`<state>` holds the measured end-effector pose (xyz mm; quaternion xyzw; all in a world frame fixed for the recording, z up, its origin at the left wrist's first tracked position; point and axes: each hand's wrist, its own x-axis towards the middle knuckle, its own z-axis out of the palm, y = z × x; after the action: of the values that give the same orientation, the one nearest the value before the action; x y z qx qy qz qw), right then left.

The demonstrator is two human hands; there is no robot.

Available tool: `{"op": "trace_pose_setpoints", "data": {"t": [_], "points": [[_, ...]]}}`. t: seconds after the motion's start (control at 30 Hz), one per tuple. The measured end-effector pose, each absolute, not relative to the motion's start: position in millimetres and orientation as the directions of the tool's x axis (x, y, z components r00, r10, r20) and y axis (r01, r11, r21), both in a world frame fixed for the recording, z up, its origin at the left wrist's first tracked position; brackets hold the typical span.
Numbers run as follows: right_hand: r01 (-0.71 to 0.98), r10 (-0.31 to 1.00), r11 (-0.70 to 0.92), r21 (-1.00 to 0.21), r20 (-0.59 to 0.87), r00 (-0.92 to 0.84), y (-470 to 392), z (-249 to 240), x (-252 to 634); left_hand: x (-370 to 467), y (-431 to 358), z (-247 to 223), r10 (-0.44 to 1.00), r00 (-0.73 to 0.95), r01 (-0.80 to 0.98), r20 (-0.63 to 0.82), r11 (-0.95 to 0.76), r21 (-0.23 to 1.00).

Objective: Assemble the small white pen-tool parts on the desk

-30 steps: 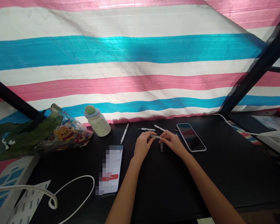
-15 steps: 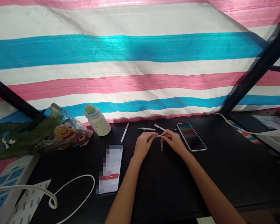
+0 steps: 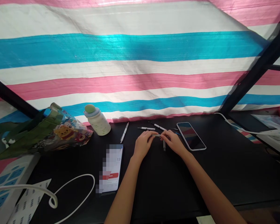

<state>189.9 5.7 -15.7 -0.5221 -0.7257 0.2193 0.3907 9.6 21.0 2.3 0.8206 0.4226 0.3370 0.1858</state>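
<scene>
My left hand [image 3: 142,143] is closed, its thumb and fingertips pinching a short whitish pen barrel [image 3: 156,135] that lies sideways between the hands. At the barrel's right end, the closed fingers of my right hand [image 3: 173,141] meet it. A second grey-white pen piece [image 3: 164,146] points toward me from under the right fingers; its upper end is hidden. Just beyond the hands lie white pen parts, one piece [image 3: 147,128] with a dark tip and another [image 3: 160,127] at a slant. A whole white pen [image 3: 124,133] rests farther left.
A lit phone [image 3: 113,169] lies left of my left forearm, a dark-screened phone [image 3: 191,137] right of my right hand. A bottle [image 3: 99,122], a cartoon bag [image 3: 67,130], a power strip [image 3: 7,183] and a white cable [image 3: 93,183] occupy the left. Striped sheeting [image 3: 140,46] hangs behind the black table [image 3: 168,193].
The pen piece under my right fingers has shifted slightly to the right, along with the right fingertips. My left hand stays nearly still. The number on the lit phone went from 12 to 13.
</scene>
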Motion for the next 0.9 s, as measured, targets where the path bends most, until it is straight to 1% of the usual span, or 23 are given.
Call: {"op": "trace_pose_setpoints", "data": {"t": [0.13, 0.33, 0.5, 0.67, 0.8, 0.9], "points": [[0.595, 0.924, 0.372, -0.712, 0.346, -0.163, 7.3, -18.2, 192.4, 9.9, 21.0, 2.3, 0.816, 0.432, 0.541, 0.385, -0.576, 0.613], [0.551, 0.93, 0.36, -0.753, 0.337, -0.148, 9.1, -19.3, 192.1, 12.0, 21.5, 2.7, 0.808, 0.443, 0.472, 0.389, -0.579, 0.665], [0.598, 0.934, 0.321, -0.734, 0.349, -0.072, 9.4, -20.2, 191.4, 13.3, 20.3, 2.4, 0.822, 0.433, 0.503, 0.371, -0.561, 0.657], [0.631, 0.946, 0.293, -0.719, 0.316, -0.079, 9.4, -20.8, 190.7, 14.4, 17.3, 3.9, 0.82, 0.44, 0.554, 0.366, -0.568, 0.609], [0.57, 0.943, 0.315, -0.759, 0.32, -0.096, 8.0, -18.4, 188.5, 12.7, 17.5, 4.8, 0.845, 0.394, 0.597, 0.362, -0.535, 0.598], [0.525, 0.935, 0.34, -0.78, 0.339, -0.103, 7.0, -16.4, 187.6, 10.8, 19.5, 3.8, 0.848, 0.372, 0.585, 0.378, -0.53, 0.613]]}}
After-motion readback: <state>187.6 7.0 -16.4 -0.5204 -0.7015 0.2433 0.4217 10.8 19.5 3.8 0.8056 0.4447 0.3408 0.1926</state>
